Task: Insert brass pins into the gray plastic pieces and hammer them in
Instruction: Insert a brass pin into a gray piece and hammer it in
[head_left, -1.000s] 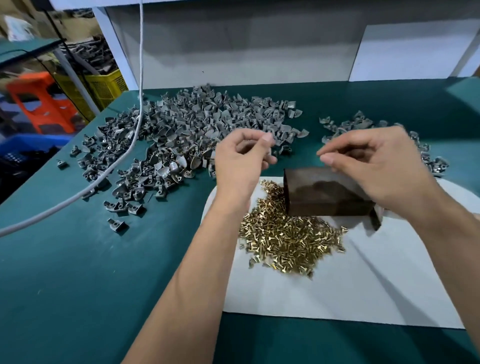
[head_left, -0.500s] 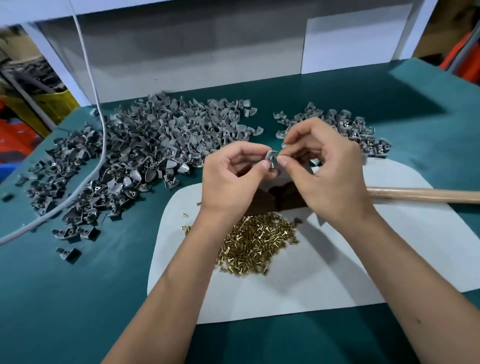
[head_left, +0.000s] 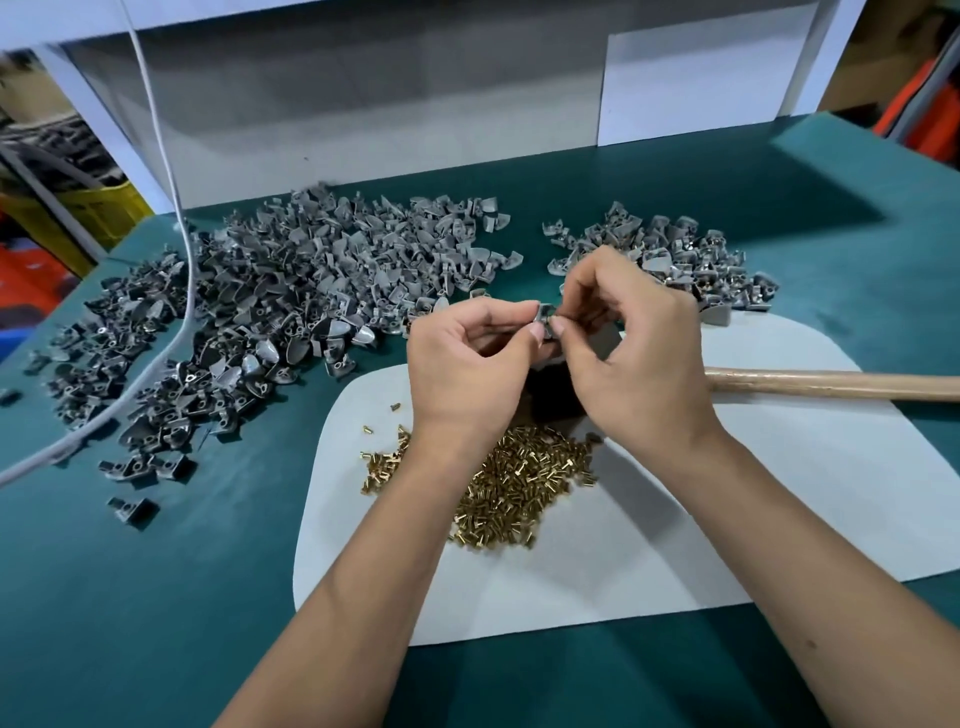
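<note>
Two hands meet above a white mat (head_left: 727, 519). The left hand (head_left: 467, 364) and right hand (head_left: 631, 353) pinch one small gray piece (head_left: 545, 319) together. Brass pins (head_left: 519, 483) lie at 6 o'clock below them. A wooden handle (head_left: 831, 383) points to 3 o'clock.

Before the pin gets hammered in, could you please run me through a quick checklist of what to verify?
1. Gray piece pinched between left hand and right hand: ok.
2. Pin seated in the piece: cannot tell, fingers hide it.
3. Hammer handle lying free on the white mat: ok.
4. Dark block under the hands clear of parts: cannot tell, mostly hidden.
5. Brass pins within reach on the mat: ok.
</note>
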